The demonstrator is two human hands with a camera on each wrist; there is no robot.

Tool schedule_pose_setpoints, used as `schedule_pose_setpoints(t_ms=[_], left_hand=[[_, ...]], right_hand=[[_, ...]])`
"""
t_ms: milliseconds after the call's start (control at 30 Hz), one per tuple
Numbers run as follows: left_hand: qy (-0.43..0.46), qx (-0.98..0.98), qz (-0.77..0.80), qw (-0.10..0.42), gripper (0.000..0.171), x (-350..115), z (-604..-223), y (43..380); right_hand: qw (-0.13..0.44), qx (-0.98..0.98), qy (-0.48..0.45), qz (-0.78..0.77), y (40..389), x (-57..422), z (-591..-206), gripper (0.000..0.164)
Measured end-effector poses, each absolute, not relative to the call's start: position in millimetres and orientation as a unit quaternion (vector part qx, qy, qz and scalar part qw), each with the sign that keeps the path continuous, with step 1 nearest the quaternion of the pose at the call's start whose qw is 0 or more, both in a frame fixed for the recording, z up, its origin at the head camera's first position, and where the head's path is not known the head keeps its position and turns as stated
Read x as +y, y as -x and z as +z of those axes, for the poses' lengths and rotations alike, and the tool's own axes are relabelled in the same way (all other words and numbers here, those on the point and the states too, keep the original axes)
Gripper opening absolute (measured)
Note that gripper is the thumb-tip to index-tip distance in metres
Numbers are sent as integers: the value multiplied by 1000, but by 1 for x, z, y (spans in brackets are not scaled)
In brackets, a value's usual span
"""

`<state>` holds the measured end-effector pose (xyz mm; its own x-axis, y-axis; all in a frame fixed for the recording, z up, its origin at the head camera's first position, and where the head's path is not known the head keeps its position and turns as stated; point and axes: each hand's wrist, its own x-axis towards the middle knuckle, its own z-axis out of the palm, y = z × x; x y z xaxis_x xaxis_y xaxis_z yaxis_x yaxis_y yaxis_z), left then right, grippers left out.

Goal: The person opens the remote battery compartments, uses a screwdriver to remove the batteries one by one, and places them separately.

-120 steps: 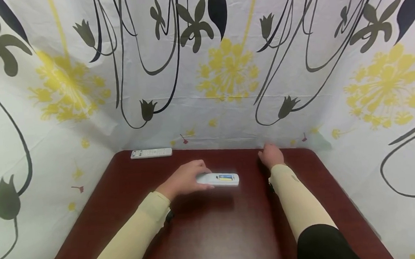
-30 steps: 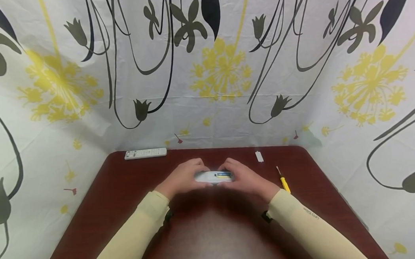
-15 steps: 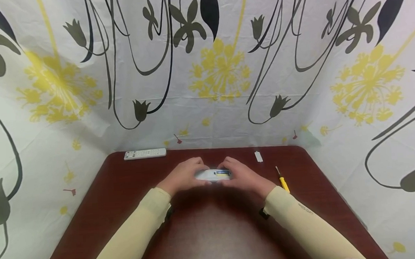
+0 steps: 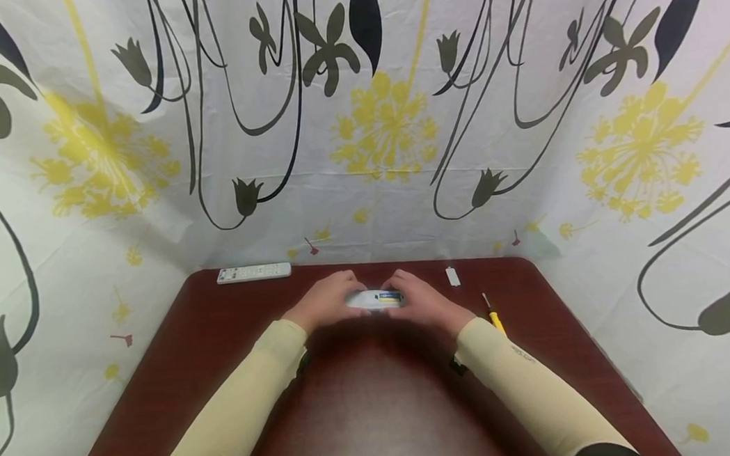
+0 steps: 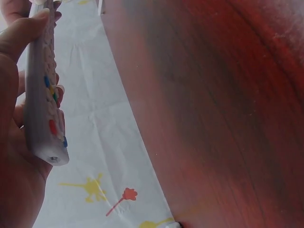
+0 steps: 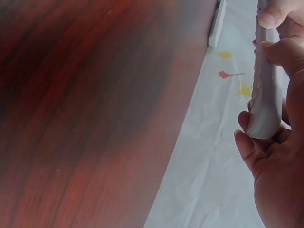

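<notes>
A white remote control (image 4: pixel 366 300) is held level above the table, its back side up. On its right part a battery compartment lies uncovered, with blue and yellow battery colours (image 4: pixel 390 297) showing. My left hand (image 4: pixel 327 301) grips the left end, and my right hand (image 4: pixel 425 302) grips the right end. In the left wrist view, coloured buttons run along the underside of the remote control (image 5: pixel 42 95), and the left thumb (image 5: pixel 28 31) presses along its edge. The right wrist view has fingers curled round the rounded end of the remote control (image 6: pixel 267 104).
Another white remote control (image 4: pixel 254 273) lies at the table's back left. At the back right is a small white cover (image 4: pixel 452 276), with a yellow-handled screwdriver (image 4: pixel 495 318) nearer, partly behind the right sleeve. Flower-patterned cloth (image 4: pixel 395 205) borders the dark red table (image 4: pixel 375 402).
My right hand has come from the table's back right to the remote control, leaving the white cover and screwdriver in sight. Over the last second both hands have shifted slightly away with the remote control.
</notes>
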<state>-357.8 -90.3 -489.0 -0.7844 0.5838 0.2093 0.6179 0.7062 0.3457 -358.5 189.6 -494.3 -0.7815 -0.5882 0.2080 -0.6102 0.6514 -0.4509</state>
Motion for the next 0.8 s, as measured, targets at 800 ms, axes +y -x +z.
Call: schedule_pose_setpoints(t_ms=[800], left_hand=[[260, -950, -163, 56, 56, -75, -497, 377]], right_hand=[[23, -920, -306, 245, 387, 186, -498, 42]])
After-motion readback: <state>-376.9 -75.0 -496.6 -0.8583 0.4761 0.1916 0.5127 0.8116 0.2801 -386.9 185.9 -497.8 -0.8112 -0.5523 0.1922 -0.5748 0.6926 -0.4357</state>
